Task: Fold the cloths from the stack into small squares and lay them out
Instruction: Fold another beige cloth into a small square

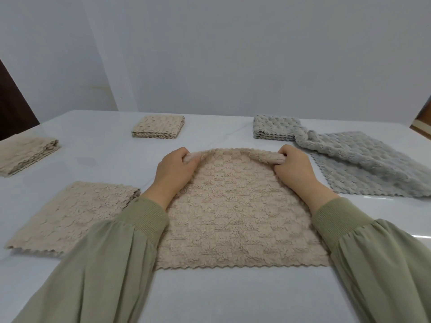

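Observation:
A beige fluffy cloth (235,213) lies spread flat on the white table in front of me. My left hand (173,170) grips its far left corner, and my right hand (294,169) grips its far right corner; both corners are lifted and curled a little off the table. To the left lies a flat stack of beige cloths (74,215). A small folded beige square (158,126) sits at the back centre. A folded grey square (274,127) sits at the back right.
A loose grey cloth (370,164) lies rumpled at the right, touching the grey square. Another folded beige pile (25,155) rests at the far left edge. The white table (221,299) ends against a pale wall behind.

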Demonstrator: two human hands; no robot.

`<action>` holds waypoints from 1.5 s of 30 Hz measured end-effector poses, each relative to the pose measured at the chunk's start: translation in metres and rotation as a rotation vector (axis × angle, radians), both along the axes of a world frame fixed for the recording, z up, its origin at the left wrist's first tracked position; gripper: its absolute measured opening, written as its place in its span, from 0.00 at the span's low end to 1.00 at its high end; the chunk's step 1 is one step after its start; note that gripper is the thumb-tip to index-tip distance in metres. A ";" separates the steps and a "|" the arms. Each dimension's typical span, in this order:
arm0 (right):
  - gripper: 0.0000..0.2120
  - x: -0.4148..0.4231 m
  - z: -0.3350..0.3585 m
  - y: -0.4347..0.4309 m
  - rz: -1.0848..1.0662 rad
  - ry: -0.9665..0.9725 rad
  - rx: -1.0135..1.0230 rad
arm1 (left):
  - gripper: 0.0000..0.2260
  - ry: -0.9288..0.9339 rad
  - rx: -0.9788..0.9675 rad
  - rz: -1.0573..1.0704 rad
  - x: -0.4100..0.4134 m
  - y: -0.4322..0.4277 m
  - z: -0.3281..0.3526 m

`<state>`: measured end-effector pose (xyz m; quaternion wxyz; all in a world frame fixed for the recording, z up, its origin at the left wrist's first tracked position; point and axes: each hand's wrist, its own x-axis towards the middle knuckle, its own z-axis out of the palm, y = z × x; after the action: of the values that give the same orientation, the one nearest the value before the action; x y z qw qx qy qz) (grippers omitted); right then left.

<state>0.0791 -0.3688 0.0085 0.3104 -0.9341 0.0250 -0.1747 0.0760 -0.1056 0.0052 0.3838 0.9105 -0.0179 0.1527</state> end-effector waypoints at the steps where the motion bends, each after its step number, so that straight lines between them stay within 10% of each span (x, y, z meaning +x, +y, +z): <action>1: 0.07 0.000 0.001 -0.001 -0.001 0.003 -0.004 | 0.12 -0.007 -0.034 0.025 0.000 0.001 0.000; 11: 0.16 0.000 0.025 -0.021 -0.082 0.077 0.102 | 0.08 -0.162 0.003 0.293 0.000 0.011 0.000; 17: 0.06 -0.007 0.034 -0.020 -0.031 0.388 0.447 | 0.11 -0.052 -0.387 0.118 -0.002 0.008 0.004; 24: 0.14 -0.015 0.043 0.005 0.091 -0.252 0.484 | 0.20 -0.212 -0.581 -0.089 -0.006 -0.005 0.024; 29: 0.17 -0.020 0.009 0.012 0.029 -0.068 0.249 | 0.11 -0.032 -0.366 0.111 -0.012 -0.003 0.008; 38: 0.10 -0.034 0.008 0.000 -0.177 -0.322 0.027 | 0.09 -0.173 -0.160 0.246 -0.034 0.002 0.004; 45: 0.10 -0.045 -0.007 0.004 0.007 -0.263 -0.233 | 0.14 -0.195 0.311 -0.059 -0.043 0.002 -0.006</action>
<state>0.0337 -0.3650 0.0012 0.2012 -0.9330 -0.0395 -0.2959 0.0328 -0.1039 -0.0011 0.2390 0.9389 -0.1051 0.2242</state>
